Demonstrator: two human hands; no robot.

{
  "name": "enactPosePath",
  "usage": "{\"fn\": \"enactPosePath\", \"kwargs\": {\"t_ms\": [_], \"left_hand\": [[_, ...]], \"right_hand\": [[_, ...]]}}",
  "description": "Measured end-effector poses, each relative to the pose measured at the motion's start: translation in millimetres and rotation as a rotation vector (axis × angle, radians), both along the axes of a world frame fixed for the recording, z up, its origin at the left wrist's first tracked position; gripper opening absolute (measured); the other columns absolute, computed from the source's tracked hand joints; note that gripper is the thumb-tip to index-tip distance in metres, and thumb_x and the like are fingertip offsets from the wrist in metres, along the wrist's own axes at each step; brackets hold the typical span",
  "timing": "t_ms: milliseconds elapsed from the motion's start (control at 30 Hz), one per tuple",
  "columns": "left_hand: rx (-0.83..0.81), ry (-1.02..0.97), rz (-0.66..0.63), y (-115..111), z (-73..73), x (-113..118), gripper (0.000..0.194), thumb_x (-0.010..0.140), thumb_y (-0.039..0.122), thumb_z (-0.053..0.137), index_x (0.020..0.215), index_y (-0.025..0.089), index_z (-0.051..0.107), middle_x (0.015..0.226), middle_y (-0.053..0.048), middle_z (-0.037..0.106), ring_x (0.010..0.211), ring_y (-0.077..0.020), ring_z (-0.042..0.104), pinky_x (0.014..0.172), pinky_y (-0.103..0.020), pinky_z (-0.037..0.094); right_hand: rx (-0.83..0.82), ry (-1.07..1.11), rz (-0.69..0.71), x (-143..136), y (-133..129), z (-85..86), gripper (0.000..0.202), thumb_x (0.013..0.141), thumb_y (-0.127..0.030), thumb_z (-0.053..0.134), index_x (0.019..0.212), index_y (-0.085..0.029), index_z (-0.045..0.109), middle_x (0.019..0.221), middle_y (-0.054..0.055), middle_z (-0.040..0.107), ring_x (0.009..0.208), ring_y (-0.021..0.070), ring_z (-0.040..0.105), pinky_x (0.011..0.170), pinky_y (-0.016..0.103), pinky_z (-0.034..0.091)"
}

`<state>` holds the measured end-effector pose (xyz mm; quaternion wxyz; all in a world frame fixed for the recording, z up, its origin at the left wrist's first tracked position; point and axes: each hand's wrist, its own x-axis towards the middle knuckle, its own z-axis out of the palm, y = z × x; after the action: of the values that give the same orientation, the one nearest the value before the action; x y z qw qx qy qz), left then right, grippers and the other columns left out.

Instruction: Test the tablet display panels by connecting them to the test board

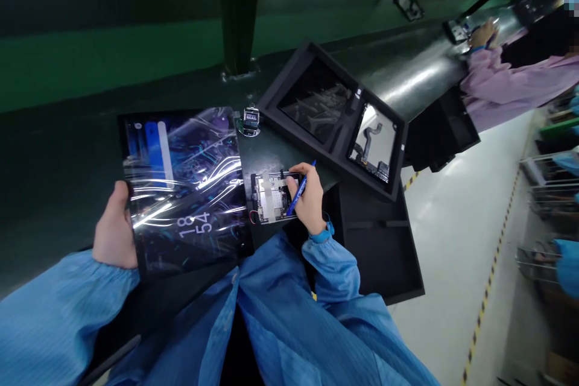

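My left hand (115,229) is closed on the left edge of a large lit display panel (187,193) covered in wrinkled clear film. Its screen shows coloured patterns and the digits 18 54; the fingers under it are hidden. In my right hand (310,202) is a slim blue pen (298,193), slanting down to the left. The same hand rests at the right edge of a small phone-like device (270,198) with exposed circuit boards and pale tape. A short red wire shows at its lower left corner, close beside the panel.
A metal tally counter (250,120) stands on the dark bench behind the panel. To the right, a black foam tray (335,139) holds two screen panels, above another black tray (375,253). Farther right, a co-worker's pink sleeve (506,87) and hands are at the bench.
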<state>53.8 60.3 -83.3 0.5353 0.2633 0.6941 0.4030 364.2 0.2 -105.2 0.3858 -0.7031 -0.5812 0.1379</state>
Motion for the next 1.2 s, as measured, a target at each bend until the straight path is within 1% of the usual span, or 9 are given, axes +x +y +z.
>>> {"fn": "enactPosePath", "kwargs": {"t_ms": [100,267,367,500,600,700,867,1100,1200], "left_hand": [[-0.079,-0.163,0.053,2.7,9.9,8.0,0.072,0.094,0.039,0.058,0.157,0.017,0.031,0.100,0.003,0.079,0.111,-0.0313,0.070,0.097,-0.046,0.059],[-0.187,-0.467,0.102,4.4,22.9,19.9,0.059,0.096,0.052,0.050,0.139,0.014,0.054,0.098,-0.006,0.080,0.102,-0.0367,0.073,0.092,-0.054,0.061],[-0.199,-0.621,0.062,2.3,19.9,18.7,0.059,0.091,0.058,0.056,0.133,0.016,0.060,0.103,-0.008,0.079,0.108,-0.0386,0.071,0.095,-0.055,0.059],[-0.250,-0.738,0.058,-0.4,16.2,16.3,0.058,0.089,0.061,0.056,0.126,0.017,0.065,0.107,-0.009,0.079,0.116,-0.0404,0.067,0.099,-0.057,0.056],[-0.258,-0.752,0.073,-2.0,16.5,16.9,0.058,0.089,0.062,0.056,0.119,0.015,0.069,0.105,-0.012,0.079,0.119,-0.0410,0.065,0.101,-0.058,0.054],[-0.262,-0.759,0.060,-3.0,16.6,17.6,0.057,0.088,0.062,0.055,0.115,0.014,0.070,0.104,-0.013,0.079,0.120,-0.0413,0.065,0.102,-0.058,0.054],[-0.253,-0.785,0.032,-3.0,14.2,16.4,0.059,0.088,0.064,0.054,0.113,0.014,0.070,0.104,-0.013,0.079,0.123,-0.0419,0.063,0.102,-0.060,0.052],[-0.277,-0.804,0.025,-5.3,11.9,14.6,0.058,0.088,0.066,0.052,0.107,0.015,0.072,0.103,-0.012,0.079,0.126,-0.0401,0.061,0.106,-0.059,0.050],[-0.286,-0.705,0.080,-5.4,11.6,14.4,0.057,0.090,0.066,0.051,0.100,0.015,0.073,0.092,-0.009,0.080,0.124,-0.0393,0.062,0.107,-0.056,0.049]], "right_hand": [[0.044,-0.057,-0.100,11.3,-6.8,8.6,0.025,0.096,-0.034,0.056,0.116,-0.019,0.059,0.112,0.010,0.067,0.106,0.0219,0.062,0.097,0.038,0.050],[0.064,-0.370,-0.255,81.9,-14.5,12.7,0.032,0.090,-0.039,0.063,0.117,-0.021,0.062,0.129,0.012,0.067,0.121,0.0289,0.058,0.106,0.045,0.043],[0.029,-0.450,-0.331,108.8,-5.8,-2.1,0.032,0.092,-0.044,0.058,0.108,-0.019,0.068,0.107,0.013,0.071,0.106,0.0301,0.063,0.099,0.045,0.045],[0.063,-0.449,-0.420,106.7,19.9,-11.5,0.033,0.090,-0.044,0.059,0.105,-0.016,0.070,0.094,0.013,0.070,0.096,0.0300,0.063,0.096,0.047,0.046],[0.106,-0.355,-0.405,83.8,31.2,5.4,0.032,0.091,-0.042,0.058,0.107,-0.016,0.069,0.101,0.014,0.072,0.101,0.0298,0.065,0.097,0.048,0.048],[0.267,-0.248,-0.224,40.6,22.8,30.6,0.030,0.096,-0.036,0.054,0.119,-0.020,0.065,0.122,0.012,0.070,0.116,0.0281,0.065,0.103,0.048,0.049],[0.343,-0.332,0.538,-43.3,-3.6,40.9,0.026,0.092,-0.023,0.060,0.116,-0.032,0.065,0.114,0.001,0.077,0.114,0.0238,0.069,0.110,0.050,0.047],[0.260,-0.238,0.797,-96.3,-1.0,41.1,0.017,0.095,-0.035,0.062,0.111,-0.033,0.066,0.130,-0.002,0.072,0.125,0.0205,0.064,0.120,0.048,0.040],[0.365,-0.223,0.732,-89.6,-2.5,44.1,0.020,0.097,-0.039,0.057,0.115,-0.035,0.064,0.132,-0.004,0.070,0.122,0.0206,0.065,0.121,0.049,0.038]]}}
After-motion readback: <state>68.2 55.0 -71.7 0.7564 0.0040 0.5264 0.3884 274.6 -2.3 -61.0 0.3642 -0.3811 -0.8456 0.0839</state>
